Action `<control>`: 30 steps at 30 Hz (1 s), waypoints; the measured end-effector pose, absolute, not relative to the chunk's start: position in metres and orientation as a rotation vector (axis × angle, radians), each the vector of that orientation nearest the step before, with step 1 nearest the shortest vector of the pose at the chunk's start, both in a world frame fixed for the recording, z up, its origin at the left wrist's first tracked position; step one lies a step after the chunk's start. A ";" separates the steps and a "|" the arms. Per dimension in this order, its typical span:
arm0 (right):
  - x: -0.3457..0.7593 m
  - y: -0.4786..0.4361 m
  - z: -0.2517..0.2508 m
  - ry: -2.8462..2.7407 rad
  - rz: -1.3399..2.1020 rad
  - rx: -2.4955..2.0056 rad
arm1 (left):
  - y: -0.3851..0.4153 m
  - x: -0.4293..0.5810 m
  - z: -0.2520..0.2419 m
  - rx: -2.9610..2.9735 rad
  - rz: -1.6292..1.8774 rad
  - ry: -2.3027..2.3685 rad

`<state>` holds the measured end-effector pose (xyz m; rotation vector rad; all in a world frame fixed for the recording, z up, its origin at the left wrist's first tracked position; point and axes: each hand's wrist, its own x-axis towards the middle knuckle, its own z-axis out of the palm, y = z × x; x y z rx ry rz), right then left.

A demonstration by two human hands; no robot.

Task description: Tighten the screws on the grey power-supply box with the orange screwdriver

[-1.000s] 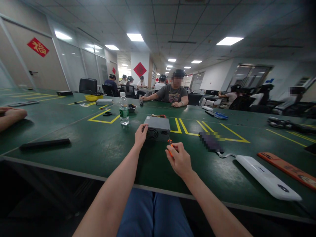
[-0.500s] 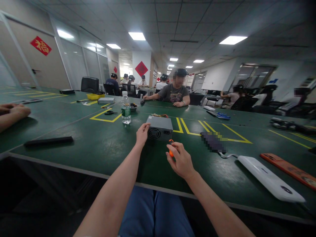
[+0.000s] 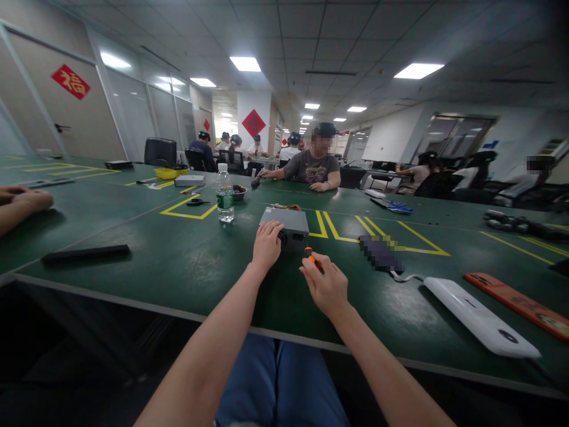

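A grey computer power supply point(image 3: 291, 220) sits on the green table in front of me, its fan and socket side towards me and its coloured cables at the back. My left hand point(image 3: 267, 246) grips its near left edge, fingers over the top and partly covering the fan. Closed round the orange and black handle of a screwdriver point(image 3: 310, 255) is my right hand point(image 3: 328, 286). The thin shaft points up at the power supply's near right corner; whether the tip touches a screw is too small to tell.
Left of the power supply stands a water bottle point(image 3: 225, 196), with a small bowl point(image 3: 239, 192) behind. To the right lie a white power bank point(image 3: 482, 317) and an orange phone point(image 3: 515, 302). A black bar point(image 3: 86, 254) lies left. A person point(image 3: 313, 169) sits opposite; another person's hands point(image 3: 29, 200) rest at left.
My left hand has slid right from the power supply's left side onto its front top edge, over the fan. The screwdriver is now more upright at the right corner, my right fingers closer round its handle.
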<state>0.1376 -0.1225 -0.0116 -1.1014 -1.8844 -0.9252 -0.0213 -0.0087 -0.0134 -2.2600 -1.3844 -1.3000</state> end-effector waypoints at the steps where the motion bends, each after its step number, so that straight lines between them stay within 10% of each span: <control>1: 0.139 -0.122 -0.011 -1.861 -0.910 -1.109 | -0.009 -0.021 -0.013 -2.260 -1.301 -1.388; 30: 0.137 -0.111 -0.015 -1.927 -0.809 -1.109 | -0.006 -0.020 -0.017 -2.234 -1.319 -1.318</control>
